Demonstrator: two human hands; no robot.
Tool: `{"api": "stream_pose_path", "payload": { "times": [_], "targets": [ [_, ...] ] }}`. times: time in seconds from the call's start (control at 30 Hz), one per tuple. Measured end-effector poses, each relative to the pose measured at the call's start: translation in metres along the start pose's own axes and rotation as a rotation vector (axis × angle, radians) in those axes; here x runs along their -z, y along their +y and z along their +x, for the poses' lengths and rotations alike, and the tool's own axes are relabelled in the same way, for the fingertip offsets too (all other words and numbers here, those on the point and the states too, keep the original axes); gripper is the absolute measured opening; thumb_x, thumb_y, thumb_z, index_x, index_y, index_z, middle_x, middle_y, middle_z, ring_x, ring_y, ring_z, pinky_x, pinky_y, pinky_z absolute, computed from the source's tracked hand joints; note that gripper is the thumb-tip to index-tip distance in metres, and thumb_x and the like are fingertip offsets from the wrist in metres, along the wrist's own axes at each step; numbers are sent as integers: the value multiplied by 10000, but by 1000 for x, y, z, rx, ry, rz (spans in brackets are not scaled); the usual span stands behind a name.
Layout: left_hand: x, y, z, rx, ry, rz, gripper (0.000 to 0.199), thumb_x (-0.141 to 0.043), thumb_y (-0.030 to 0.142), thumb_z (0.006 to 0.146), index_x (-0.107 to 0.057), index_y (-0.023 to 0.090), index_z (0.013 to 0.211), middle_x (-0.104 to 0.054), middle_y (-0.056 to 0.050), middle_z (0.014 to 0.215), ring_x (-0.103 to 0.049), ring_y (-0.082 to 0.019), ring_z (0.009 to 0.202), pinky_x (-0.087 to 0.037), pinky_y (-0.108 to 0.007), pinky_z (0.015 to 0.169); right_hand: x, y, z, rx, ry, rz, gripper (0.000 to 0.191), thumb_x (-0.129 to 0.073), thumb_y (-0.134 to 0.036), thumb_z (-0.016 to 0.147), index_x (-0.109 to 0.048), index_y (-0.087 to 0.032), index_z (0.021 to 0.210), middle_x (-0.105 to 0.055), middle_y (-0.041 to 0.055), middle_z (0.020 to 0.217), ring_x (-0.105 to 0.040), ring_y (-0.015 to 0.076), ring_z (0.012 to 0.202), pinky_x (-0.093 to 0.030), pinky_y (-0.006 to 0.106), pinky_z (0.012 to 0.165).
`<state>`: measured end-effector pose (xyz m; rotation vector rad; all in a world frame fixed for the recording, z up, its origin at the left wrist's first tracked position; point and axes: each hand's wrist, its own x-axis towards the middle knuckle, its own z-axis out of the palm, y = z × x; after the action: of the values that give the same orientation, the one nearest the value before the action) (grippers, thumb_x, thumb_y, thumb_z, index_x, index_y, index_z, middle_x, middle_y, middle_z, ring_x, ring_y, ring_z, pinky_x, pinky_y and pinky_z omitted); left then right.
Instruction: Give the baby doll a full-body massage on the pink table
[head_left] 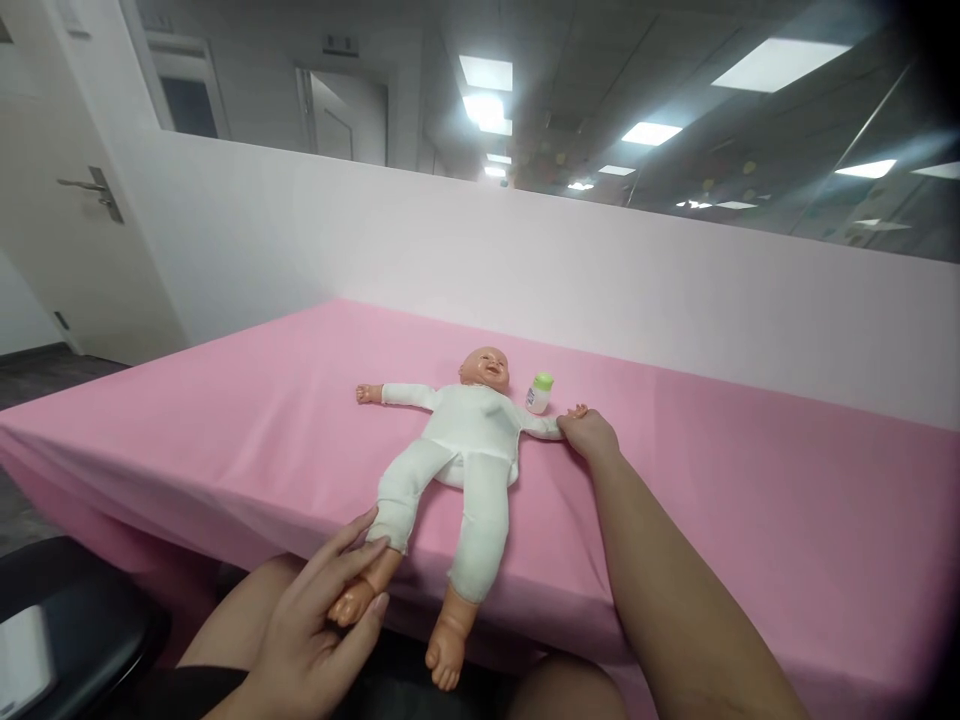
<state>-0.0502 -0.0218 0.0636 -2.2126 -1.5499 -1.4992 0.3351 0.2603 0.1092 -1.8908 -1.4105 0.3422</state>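
A baby doll (465,440) in a white bodysuit lies on its back on the pink table (225,420), arms spread, legs over the near edge. My left hand (330,620) cups the doll's foot at the table's edge, fingers wrapped round the foot and ankle. My right hand (589,435) reaches far out and grips the doll's hand at the end of its outstretched arm. A small white bottle with a green cap (538,392) stands just beyond the doll's shoulder, close to my right hand.
A low pink-white partition wall (525,270) runs behind the table. A white door (67,200) with a handle stands at the left. A black chair (67,630) sits at the lower left. My knees are under the table's near edge.
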Motion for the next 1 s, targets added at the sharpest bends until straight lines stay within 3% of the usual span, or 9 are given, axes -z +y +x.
{"api": "stream_pose_path", "payload": {
  "times": [0.1, 0.17, 0.23, 0.3, 0.37, 0.47, 0.63, 0.8, 1.0],
  "targets": [
    [0, -1, 5, 10, 13, -34, 476, -705, 246, 848, -653, 321, 1316, -661, -75, 1392, -674, -307, 1237, -629, -414, 971, 6, -12, -7, -37, 24, -12, 380, -643, -388, 776, -664, -196, 1103, -734, 148, 1032, -709, 341, 956, -546, 448, 829],
    [-1, 0, 12, 41, 24, -83, 477, -695, 232, 857, -644, 311, 1324, -634, -76, 1428, -652, -302, 1270, -603, -424, 1016, 9, -27, -17, 0, 105, -5, 494, -617, -408, 821, -588, -189, 1263, -716, 155, 1158, -683, 347, 1072, -523, 451, 906],
    [-5, 1, 23, 62, 34, -144, 482, -687, 215, 867, -633, 297, 1339, -597, -83, 1474, -594, -307, 1342, -549, -454, 1089, 7, -44, -31, 129, 216, 31, 553, -620, -415, 844, -518, -198, 1343, -700, 139, 1216, -672, 328, 1098, -511, 435, 932],
    [-10, 4, 38, 65, 39, -195, 485, -684, 201, 871, -632, 279, 1347, -574, -96, 1499, -542, -312, 1396, -492, -483, 1145, -1, -62, -49, 330, 272, 98, 495, -638, -386, 852, -531, -221, 1306, -689, 107, 1245, -680, 283, 1046, -520, 391, 900],
    [-14, 9, 56, 44, 23, -215, 475, -687, 200, 865, -652, 257, 1335, -579, -108, 1497, -537, -315, 1401, -479, -483, 1155, -12, -77, -66, 516, 221, 87, 384, -651, -363, 864, -590, -225, 1217, -705, 81, 1126, -675, 251, 925, -525, 367, 828],
    [-21, 14, 87, 12, -39, -202, 451, -695, 234, 849, -700, 224, 1300, -594, -119, 1485, -555, -325, 1383, -505, -466, 1129, -28, -87, -80, 820, 118, -5, 239, -680, -288, 871, -692, -246, 1105, -686, 63, 1023, -634, 249, 947, -507, 364, 856],
    [-41, 10, 129, 182, -83, -241, 445, -732, 348, 844, -740, 236, 1274, -607, -91, 1480, -583, -320, 1354, -498, -453, 1135, -32, -87, -79, 1037, 34, -102, 205, -664, -195, 914, -749, -264, 1087, -692, 53, 1005, -598, 243, 957, -475, 379, 900],
    [-64, -2, 157, 453, -158, -404, 470, -757, 448, 840, -753, 212, 1247, -700, -80, 1358, -679, -306, 1223, -570, -410, 1041, -29, -88, -75, 1070, -33, -144, 193, -635, -167, 937, -743, -267, 1061, -716, 36, 992, -592, 243, 937, -462, 385, 886],
    [-66, -4, 160, 451, -118, -439, 508, -790, 454, 806, -757, 175, 1230, -745, -99, 1268, -704, -317, 1171, -588, -427, 1013, -31, -86, -75, 1024, 4, -76, 162, -639, -186, 911, -729, -230, 1039, -720, 51, 993, -617, 243, 948, -483, 387, 911]
  ]
}}
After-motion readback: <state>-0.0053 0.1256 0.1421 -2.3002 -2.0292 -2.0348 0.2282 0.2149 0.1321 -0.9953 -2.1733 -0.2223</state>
